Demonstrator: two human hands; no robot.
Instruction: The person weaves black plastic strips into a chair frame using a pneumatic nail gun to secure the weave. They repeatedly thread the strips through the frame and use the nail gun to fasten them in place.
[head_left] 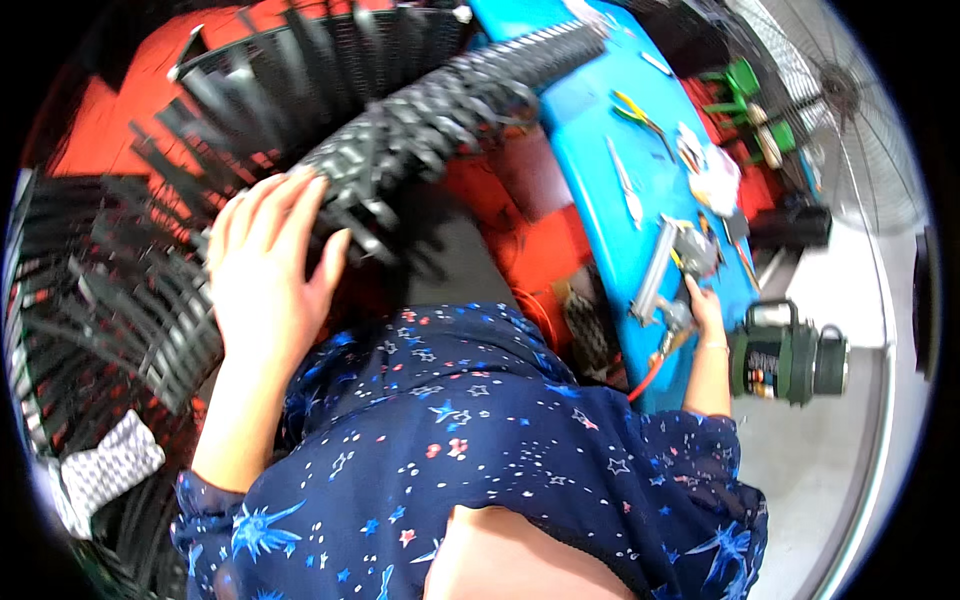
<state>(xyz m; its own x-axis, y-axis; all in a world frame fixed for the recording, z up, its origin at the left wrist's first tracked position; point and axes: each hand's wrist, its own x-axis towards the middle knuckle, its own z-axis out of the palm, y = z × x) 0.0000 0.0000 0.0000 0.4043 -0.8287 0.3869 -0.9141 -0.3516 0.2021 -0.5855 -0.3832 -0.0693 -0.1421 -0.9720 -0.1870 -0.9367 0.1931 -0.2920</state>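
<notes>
My left hand [265, 260] lies on a black woven plastic-strip piece [430, 110], fingers stretched over its near end and thumb apart. That piece is a long curved band of interlaced strips, with loose strip ends hanging near my thumb. At the right, my right hand [708, 310] has its fingers around the grip of a silver-grey air stapler [655, 270], which lies on the blue table [580, 150]. A red-orange hose [648, 382] runs from the stapler's lower end. My right fingers are partly hidden by the tool.
Black strips fan out in a large woven work [150, 290] at the left, beside a checked cloth [110, 465]. Yellow-handled pliers [637, 112] and a crumpled plastic bag [715, 180] lie on the table. Right of it are a dark green jug [775, 350] and a fan [835, 90].
</notes>
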